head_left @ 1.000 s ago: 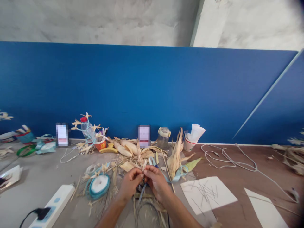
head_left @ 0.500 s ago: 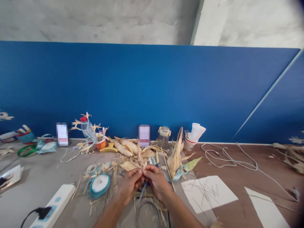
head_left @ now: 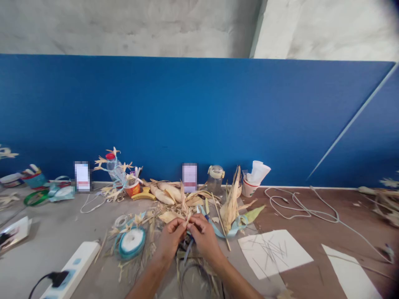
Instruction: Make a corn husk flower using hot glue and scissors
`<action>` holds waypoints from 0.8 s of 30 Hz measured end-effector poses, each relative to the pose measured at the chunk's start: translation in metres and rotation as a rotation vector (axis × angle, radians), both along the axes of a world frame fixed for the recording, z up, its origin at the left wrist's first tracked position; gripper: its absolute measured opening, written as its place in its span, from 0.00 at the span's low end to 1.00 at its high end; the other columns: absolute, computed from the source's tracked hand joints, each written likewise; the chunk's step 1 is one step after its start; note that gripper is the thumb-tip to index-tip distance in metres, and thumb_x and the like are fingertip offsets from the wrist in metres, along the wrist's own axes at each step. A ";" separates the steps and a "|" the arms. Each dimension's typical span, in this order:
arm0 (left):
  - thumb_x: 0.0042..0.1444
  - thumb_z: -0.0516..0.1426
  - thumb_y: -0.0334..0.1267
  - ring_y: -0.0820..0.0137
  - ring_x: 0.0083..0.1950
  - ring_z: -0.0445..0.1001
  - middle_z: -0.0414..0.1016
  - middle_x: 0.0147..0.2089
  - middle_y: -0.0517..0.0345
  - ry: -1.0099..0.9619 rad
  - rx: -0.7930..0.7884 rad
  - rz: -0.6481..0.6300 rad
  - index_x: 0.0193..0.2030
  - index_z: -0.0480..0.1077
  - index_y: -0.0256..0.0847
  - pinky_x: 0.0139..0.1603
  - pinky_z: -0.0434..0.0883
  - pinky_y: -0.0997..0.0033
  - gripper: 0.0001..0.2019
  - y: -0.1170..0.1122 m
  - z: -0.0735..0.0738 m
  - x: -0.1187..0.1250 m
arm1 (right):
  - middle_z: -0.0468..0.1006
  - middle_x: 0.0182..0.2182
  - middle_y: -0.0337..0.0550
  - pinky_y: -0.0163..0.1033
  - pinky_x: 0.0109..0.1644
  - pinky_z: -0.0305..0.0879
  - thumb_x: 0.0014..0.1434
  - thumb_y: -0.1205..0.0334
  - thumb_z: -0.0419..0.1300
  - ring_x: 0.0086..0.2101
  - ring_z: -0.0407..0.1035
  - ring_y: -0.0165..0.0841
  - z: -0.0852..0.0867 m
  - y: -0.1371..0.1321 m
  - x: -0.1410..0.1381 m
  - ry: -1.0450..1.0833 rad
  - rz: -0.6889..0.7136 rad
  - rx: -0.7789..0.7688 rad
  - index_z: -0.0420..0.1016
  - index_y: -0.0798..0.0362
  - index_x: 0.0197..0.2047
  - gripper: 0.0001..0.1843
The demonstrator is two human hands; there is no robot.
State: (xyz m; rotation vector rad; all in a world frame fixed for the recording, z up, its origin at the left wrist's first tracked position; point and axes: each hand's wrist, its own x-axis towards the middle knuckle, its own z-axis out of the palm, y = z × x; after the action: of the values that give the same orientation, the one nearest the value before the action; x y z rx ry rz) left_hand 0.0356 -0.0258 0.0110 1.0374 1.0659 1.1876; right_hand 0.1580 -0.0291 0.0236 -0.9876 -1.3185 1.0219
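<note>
My left hand (head_left: pixel 171 240) and my right hand (head_left: pixel 202 238) meet low in the middle of the table, fingers pinched together on a small dried husk piece (head_left: pixel 188 217) that sticks up between the fingertips. A blue ribbon strand (head_left: pixel 187 252) hangs down from between the two hands. A roll of teal ribbon (head_left: pixel 131 241) lies just left of my left hand. Dry corn husks (head_left: pixel 231 203) are heaped just beyond and right of my hands.
A white power strip (head_left: pixel 71 267) lies at the front left. White paper sheets (head_left: pixel 274 251) with thin wires lie to the right, a white cable (head_left: pixel 299 208) behind them. A jar (head_left: pixel 215 179), cups (head_left: pixel 251 185) and a bottle (head_left: pixel 112 166) stand along the blue partition.
Both hands have shifted slightly away from me and a little up in view, still pinching the husk piece together. Nothing else on the table has moved.
</note>
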 end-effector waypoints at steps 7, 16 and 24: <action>0.44 0.64 0.52 0.78 0.21 0.53 0.61 0.19 0.67 -0.100 -0.011 0.014 0.25 0.70 0.37 0.22 0.51 0.76 0.18 0.003 -0.003 0.000 | 0.76 0.33 0.43 0.38 0.42 0.66 0.52 0.67 0.55 0.36 0.71 0.35 -0.005 0.002 0.005 -0.044 -0.107 0.043 0.80 0.52 0.35 0.12; 0.44 0.65 0.47 0.79 0.21 0.56 0.61 0.20 0.68 -0.234 -0.039 0.041 0.26 0.69 0.38 0.23 0.55 0.78 0.15 0.006 -0.012 -0.002 | 0.72 0.43 0.52 0.41 0.47 0.68 0.58 0.74 0.49 0.43 0.69 0.38 -0.012 -0.011 0.002 -0.525 -0.192 0.501 0.72 0.54 0.52 0.21; 0.44 0.65 0.48 0.76 0.23 0.59 0.64 0.21 0.67 -0.210 -0.029 0.053 0.26 0.70 0.38 0.26 0.57 0.75 0.15 0.005 -0.008 -0.004 | 0.72 0.48 0.60 0.48 0.46 0.65 0.53 0.78 0.49 0.45 0.67 0.45 -0.017 -0.018 -0.002 -1.023 -0.211 0.584 0.65 0.63 0.59 0.29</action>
State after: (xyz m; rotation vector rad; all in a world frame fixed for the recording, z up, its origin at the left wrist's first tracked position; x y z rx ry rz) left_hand 0.0320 -0.0205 0.0028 0.8454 0.9474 1.2900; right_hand 0.1556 -0.0469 0.0067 -1.1786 -2.1013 -0.1386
